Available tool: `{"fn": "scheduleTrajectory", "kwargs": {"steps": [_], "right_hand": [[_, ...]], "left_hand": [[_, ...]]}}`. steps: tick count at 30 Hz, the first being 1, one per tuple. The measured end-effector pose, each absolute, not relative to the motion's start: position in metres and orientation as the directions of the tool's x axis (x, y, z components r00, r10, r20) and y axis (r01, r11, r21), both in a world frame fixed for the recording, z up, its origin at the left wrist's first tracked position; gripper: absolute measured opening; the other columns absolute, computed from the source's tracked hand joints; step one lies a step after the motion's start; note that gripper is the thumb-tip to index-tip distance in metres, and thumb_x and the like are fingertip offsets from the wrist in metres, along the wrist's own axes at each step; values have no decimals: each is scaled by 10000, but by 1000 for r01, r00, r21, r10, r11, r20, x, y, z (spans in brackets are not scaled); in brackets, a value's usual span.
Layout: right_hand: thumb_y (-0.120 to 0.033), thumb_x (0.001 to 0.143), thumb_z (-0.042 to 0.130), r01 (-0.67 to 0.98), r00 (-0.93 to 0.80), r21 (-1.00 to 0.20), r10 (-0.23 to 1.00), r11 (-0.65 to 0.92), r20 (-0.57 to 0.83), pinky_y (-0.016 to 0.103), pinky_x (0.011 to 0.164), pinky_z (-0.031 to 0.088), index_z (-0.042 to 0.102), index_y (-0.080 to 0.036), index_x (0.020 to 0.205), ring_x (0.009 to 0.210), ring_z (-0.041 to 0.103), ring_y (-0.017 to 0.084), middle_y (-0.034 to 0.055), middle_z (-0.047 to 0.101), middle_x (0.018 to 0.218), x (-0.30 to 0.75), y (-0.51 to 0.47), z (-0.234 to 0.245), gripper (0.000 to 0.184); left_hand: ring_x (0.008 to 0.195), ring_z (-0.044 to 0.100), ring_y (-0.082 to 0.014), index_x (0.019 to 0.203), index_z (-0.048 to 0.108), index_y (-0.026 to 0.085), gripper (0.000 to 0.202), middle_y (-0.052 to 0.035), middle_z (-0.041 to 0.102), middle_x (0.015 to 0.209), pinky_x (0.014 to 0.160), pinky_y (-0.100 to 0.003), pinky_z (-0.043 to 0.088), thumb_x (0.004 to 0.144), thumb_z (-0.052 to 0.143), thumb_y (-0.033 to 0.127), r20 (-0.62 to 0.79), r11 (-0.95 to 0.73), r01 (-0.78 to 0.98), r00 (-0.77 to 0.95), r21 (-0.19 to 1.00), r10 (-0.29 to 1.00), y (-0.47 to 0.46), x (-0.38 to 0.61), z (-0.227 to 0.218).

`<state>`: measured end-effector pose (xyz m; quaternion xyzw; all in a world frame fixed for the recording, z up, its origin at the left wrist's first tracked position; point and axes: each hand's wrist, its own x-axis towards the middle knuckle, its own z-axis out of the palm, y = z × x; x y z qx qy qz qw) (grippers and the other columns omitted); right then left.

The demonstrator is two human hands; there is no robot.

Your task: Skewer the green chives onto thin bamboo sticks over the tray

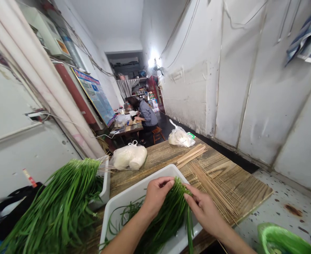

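A bunch of garlic chives (pixel 170 211) lies in a white plastic tub (pixel 138 184), its pale cut ends gathered near the tub's right side. My left hand (pixel 157 195) is closed in a pinch at the left of those ends. From the right, my right hand (pixel 201 206) pinches a few stalks, whose green leaves hang down over the tub. Whether a skewer is between the fingers cannot be seen. Loose bamboo skewers (pixel 213 190) are spread on the wooden table (pixel 240 173) just right of the tub, beside a tighter bundle of skewers (pixel 191 155).
More chives (pixel 65 190) overflow another white tub (pixel 106 176) on the left. Two plastic bags stand at the back: a larger one (pixel 129 157) and a smaller one (pixel 180 137). A green basin (pixel 282 236) is at lower right. Farther off, a person (pixel 147 113) sits at another table.
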<state>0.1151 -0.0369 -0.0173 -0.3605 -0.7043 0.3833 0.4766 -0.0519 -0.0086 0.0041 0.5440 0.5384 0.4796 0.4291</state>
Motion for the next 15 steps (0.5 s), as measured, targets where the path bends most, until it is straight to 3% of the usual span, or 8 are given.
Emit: {"fn": "scheduleTrajectory", "kwargs": {"steps": [8,12,15], "right_hand": [[-278,896,443,141,-298,-895,880,424,370,327,850,476,499,-162,1262,859,623,194,89,650,1072,116,-36,-25,387],[-279,896,440,132,-306,-893,875,430,376,311,858,470,503,-170,1258,931,609,205,82,642,1091,116,-38,-22,383],[-281,896,436,161,-305,-888,877,431,371,287,810,488,506,-166,1254,866,623,190,79,658,1047,116,-39,-19,383]], "left_hand": [[725,594,-174,811,707,150,256,-42,704,783,713,-275,443,659,655,349,119,-99,126,-162,987,980,-6,-52,0],[684,575,-155,820,703,141,276,-36,693,746,688,-267,434,642,671,349,82,-68,75,-196,995,977,-5,-53,-1],[686,575,-154,804,703,139,278,-39,694,744,692,-267,433,613,694,340,65,-54,56,-220,997,973,-5,-53,0]]}}
